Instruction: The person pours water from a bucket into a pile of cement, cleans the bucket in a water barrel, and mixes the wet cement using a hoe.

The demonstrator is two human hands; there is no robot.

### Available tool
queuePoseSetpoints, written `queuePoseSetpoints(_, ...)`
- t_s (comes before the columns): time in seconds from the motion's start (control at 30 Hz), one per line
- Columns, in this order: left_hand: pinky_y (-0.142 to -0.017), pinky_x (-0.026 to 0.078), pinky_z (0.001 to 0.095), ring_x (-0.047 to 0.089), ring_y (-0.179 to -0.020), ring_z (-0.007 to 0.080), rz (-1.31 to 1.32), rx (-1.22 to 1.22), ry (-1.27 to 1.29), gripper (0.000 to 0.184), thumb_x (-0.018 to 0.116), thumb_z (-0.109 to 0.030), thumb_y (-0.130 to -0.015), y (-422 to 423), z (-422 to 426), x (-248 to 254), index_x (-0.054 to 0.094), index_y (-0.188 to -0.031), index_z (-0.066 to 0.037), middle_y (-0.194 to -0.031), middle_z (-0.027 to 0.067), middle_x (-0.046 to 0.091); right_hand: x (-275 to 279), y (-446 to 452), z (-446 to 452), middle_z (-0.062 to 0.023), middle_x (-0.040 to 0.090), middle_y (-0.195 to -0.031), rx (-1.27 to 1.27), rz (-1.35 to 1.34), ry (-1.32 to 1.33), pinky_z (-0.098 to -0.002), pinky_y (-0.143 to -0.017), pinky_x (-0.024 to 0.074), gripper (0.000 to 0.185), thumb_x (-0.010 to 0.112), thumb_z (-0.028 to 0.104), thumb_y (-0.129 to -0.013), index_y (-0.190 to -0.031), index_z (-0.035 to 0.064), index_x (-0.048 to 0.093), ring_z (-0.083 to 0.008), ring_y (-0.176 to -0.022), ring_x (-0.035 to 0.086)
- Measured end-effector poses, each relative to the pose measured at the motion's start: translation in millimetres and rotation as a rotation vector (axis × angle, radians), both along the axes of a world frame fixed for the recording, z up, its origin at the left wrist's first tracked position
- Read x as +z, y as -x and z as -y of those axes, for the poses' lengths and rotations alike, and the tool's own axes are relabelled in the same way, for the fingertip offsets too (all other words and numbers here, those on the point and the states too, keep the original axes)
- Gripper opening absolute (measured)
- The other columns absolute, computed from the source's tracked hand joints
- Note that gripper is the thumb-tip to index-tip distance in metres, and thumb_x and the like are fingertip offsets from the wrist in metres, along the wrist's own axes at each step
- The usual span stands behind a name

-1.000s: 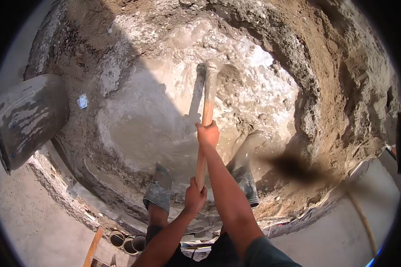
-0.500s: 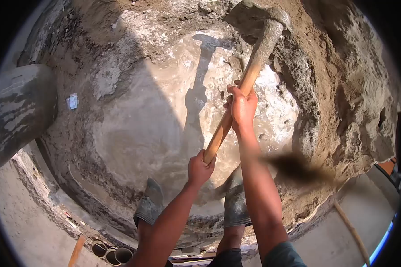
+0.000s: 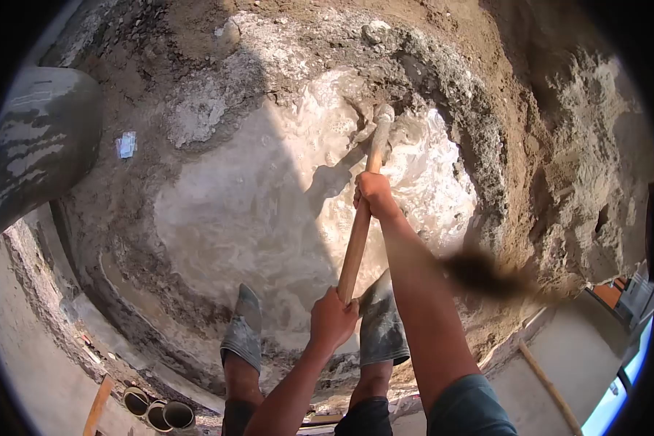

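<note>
A hoe (image 3: 354, 254) with a wooden handle slants across the middle, its head end down in a pool of wet grey slurry (image 3: 225, 218). Its blade is hidden by the slurry. My left hand (image 3: 333, 320) wraps round the lower end of the handle. Further up, nearer the head, my right hand (image 3: 374, 192) is closed round the shaft. Both my boots, the left one (image 3: 243, 327) and the right one (image 3: 383, 327), stand at the pool's near edge, coated in grey mud.
A dark, mud-streaked barrel (image 3: 47, 145) lies at the left, near a pale scrap (image 3: 126, 144). A sandy mound (image 3: 588, 160) rises at the right. Round open containers (image 3: 178, 415) and a wooden pole (image 3: 548, 389) lie at the bottom. A dark blur (image 3: 487, 275) covers part of the view.
The hoe has swung down from above the pool's far rim, and its head is now in the slurry, closer to me. Both hands keep their hold; the slurry surface is rippled.
</note>
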State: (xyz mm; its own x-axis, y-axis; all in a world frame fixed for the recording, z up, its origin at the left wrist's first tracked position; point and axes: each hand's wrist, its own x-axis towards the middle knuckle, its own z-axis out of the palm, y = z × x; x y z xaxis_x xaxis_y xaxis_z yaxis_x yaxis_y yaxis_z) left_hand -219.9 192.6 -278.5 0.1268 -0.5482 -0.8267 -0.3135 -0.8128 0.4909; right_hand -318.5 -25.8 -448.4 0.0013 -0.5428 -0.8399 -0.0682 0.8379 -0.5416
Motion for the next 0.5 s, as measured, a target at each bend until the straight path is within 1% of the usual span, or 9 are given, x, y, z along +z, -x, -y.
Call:
queuePoseSetpoints(0.03, -0.069, 0.052, 0.0475, 0.067, -0.081, 0.0424, 0.001, -0.011, -0.019, 0.03, 0.067, -0.023, -0.084, -4, -15, 3, 0.058, -0.099, 0.002, -0.079, 0.0232, 0.067, -4, -1, -20, -0.0075, 0.048, -0.059, -0.006, -0.03, -0.028, -0.0381, -0.044, 0.0461, 0.015, 0.056, 0.014, -0.085, -0.077, 0.002, 0.055, -0.0215, -0.048, 0.05)
queuePoseSetpoints(0.07, -0.069, 0.052, 0.048, 0.067, -0.08, 0.0426, 0.005, -0.019, -0.033, 0.029, 0.067, -0.023, -0.084, -13, -26, 2, 0.058, -0.098, 0.001, -0.078, 0.0232, 0.067, -2, -8, -32, -0.0075, 0.049, -0.061, -0.093, -0.069, -0.09, -0.0381, -0.044, 0.0461, 0.014, 0.056, 0.014, -0.085, -0.079, 0.0012, 0.055, -0.0212, -0.049, 0.051)
queuePoseSetpoints(0.1, -0.068, 0.052, 0.0485, 0.067, -0.08, 0.0429, 0.008, -0.028, -0.049, 0.029, 0.067, -0.023, -0.084, -15, -35, 0, 0.057, -0.097, 0.001, -0.078, 0.0232, 0.066, 7, -11, -39, -0.0099, 0.051, -0.059, -0.168, -0.097, -0.121, -0.0372, -0.041, 0.0459, 0.017, 0.057, 0.013, -0.083, -0.075, -0.0015, 0.055, -0.0223, -0.046, 0.052)
queuePoseSetpoints(0.2, -0.065, 0.052, 0.0535, 0.066, -0.074, 0.0442, 0.076, -0.068, -0.02, 0.026, 0.07, -0.022, -0.082, -2, -67, 0, 0.054, -0.09, -0.002, -0.074, 0.0231, 0.066, 20, 0, -74, -0.0077, 0.051, -0.06, -0.195, -0.082, -0.112, -0.0343, -0.042, 0.0459, 0.014, 0.058, 0.011, -0.083, -0.078, -0.0014, 0.056, -0.019, -0.047, 0.051)
queuePoseSetpoints(0.23, -0.065, 0.052, 0.0535, 0.066, -0.074, 0.0441, 0.083, -0.068, -0.036, 0.025, 0.07, -0.021, -0.081, 4, -83, -6, 0.055, -0.091, -0.003, -0.074, 0.0229, 0.066, 26, 2, -89, -0.0068, 0.051, -0.061, -0.202, -0.106, -0.122, -0.0335, -0.042, 0.0459, 0.012, 0.058, 0.01, -0.083, -0.079, -0.0012, 0.056, -0.0175, -0.047, 0.051)
queuePoseSetpoints(0.27, -0.065, 0.052, 0.0534, 0.066, -0.074, 0.044, 0.091, -0.069, -0.062, 0.024, 0.07, -0.02, -0.081, 9, -107, -15, 0.055, -0.091, -0.004, -0.074, 0.0228, 0.066, 32, 2, -107, -0.0045, 0.05, -0.061, -0.24, -0.117, -0.156, -0.0326, -0.043, 0.046, 0.01, 0.059, 0.009, -0.083, -0.078, 0.0009, 0.056, -0.0152, -0.049, 0.051)
queuePoseSetpoints(0.3, -0.065, 0.052, 0.0533, 0.066, -0.073, 0.044, 0.101, -0.072, -0.092, 0.024, 0.07, -0.019, -0.08, 12, -133, -23, 0.055, -0.092, -0.004, -0.074, 0.0227, 0.066, 30, 6, -133, -0.0027, 0.05, -0.063, -0.289, -0.041, -0.144, -0.0314, -0.044, 0.0456, 0.01, 0.06, 0.008, -0.084, -0.076, 0.0033, 0.055, -0.0133, -0.05, 0.051)
queuePoseSetpoints(0.37, -0.066, 0.052, 0.0526, 0.066, -0.076, 0.0435, 0.098, -0.112, -0.117, 0.024, 0.071, -0.017, -0.079, 1, -183, -43, 0.056, -0.094, -0.005, -0.076, 0.0216, 0.066, 21, 7, -186, -0.0011, 0.049, -0.064, -0.335, 0.012, -0.198, -0.0305, -0.045, 0.0445, 0.011, 0.06, 0.007, -0.085, -0.077, 0.0066, 0.052, -0.0126, -0.05, 0.049)
queuePoseSetpoints(0.5, -0.069, 0.052, 0.0512, 0.066, -0.083, 0.0425, 0.123, -0.14, -0.187, 0.025, 0.072, -0.014, -0.076, -26, -268, -81, 0.058, -0.096, -0.007, -0.082, 0.0191, 0.068, 33, -6, -269, -0.0025, 0.047, -0.067, -0.442, 0.101, -0.23, -0.033, -0.053, 0.0452, 0.014, 0.06, 0.002, -0.084, -0.082, 0.0089, 0.048, -0.0152, -0.056, 0.048)
